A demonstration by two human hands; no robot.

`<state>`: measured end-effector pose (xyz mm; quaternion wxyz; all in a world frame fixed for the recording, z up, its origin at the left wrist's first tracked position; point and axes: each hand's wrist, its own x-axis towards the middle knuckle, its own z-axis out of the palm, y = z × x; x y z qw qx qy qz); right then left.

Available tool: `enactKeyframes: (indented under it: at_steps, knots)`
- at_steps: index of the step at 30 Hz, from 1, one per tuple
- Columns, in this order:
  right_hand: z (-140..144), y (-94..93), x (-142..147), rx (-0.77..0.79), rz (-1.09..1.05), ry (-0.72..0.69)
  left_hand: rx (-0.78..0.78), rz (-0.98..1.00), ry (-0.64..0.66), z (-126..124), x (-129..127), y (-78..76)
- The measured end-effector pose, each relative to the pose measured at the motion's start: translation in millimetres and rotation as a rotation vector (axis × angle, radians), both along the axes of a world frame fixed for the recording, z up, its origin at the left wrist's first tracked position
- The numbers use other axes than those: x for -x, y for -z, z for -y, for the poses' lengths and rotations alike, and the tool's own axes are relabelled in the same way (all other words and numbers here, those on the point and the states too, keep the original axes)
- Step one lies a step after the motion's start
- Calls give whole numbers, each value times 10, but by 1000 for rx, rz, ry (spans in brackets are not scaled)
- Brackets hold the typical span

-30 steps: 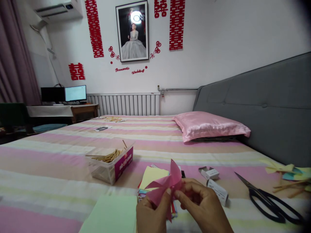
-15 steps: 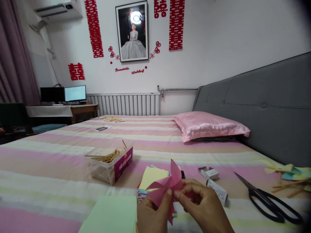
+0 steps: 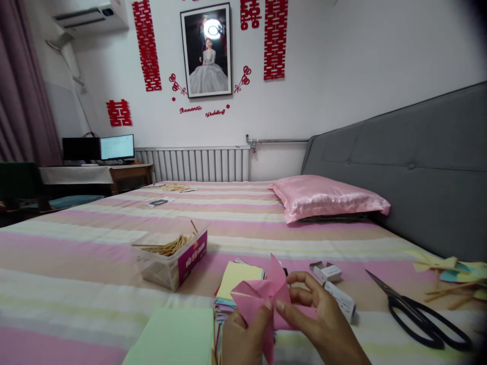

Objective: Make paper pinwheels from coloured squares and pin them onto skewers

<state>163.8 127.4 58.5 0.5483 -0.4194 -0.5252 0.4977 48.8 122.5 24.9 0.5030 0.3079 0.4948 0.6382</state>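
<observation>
A pink paper pinwheel (image 3: 279, 289), its blades curled in toward the middle, is held up between my two hands. My left hand (image 3: 247, 332) pinches it from below, the thumb pressed near the centre. With thumb and fingers, my right hand (image 3: 314, 309) grips its right side close to the centre. Behind the pinwheel lies a stack of coloured paper (image 3: 241, 279) with a yellow sheet on top, partly hidden by it. To the left of my left hand rests pale green paper (image 3: 175, 334).
A clear plastic box (image 3: 160, 271) of thin wooden sticks stands left of the stack. Black-handled scissors (image 3: 414, 314) and small white boxes (image 3: 338, 299) lie to the right. Yellow and blue pinwheels (image 3: 456, 268) are at the right edge, and a pink pillow (image 3: 331, 197) sits farther back.
The pinwheel has turned to face me more and sits slightly lower. My right hand's fingers have spread a little, and one pink blade now shows below them.
</observation>
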Motion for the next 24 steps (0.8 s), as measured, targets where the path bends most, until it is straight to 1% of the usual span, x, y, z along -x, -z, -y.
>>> enactKeyframes:
  at_steps: [2,4,6,8,10,12,14,16,20,22,24]
  knots:
    - [-11,11,-12,63,-67,-65,8,-63,4,-3,0,32]
    - [-30,25,-29,83,-86,-81,2,-121,6,-6,-1,55]
    - [-58,38,-53,101,-92,-91,-24,-148,47,-6,-1,55]
    - [-87,46,-88,134,-111,-130,-47,-114,137,0,13,23]
    - [-110,45,-131,184,-141,-192,-33,-39,219,17,48,-40]
    - [-119,37,-175,229,-142,-248,3,3,237,44,102,-118]
    - [-115,27,-210,255,-94,-297,21,-44,215,74,154,-177]
    - [-104,23,-232,263,-4,-335,9,-139,235,97,186,-187]
    - [-89,40,-245,229,145,-374,-9,-352,335,115,173,-95]
    - [-83,44,-252,215,196,-384,-10,-384,332,119,149,-56]
    - [-67,30,-265,211,247,-393,-15,-367,329,125,126,-37]
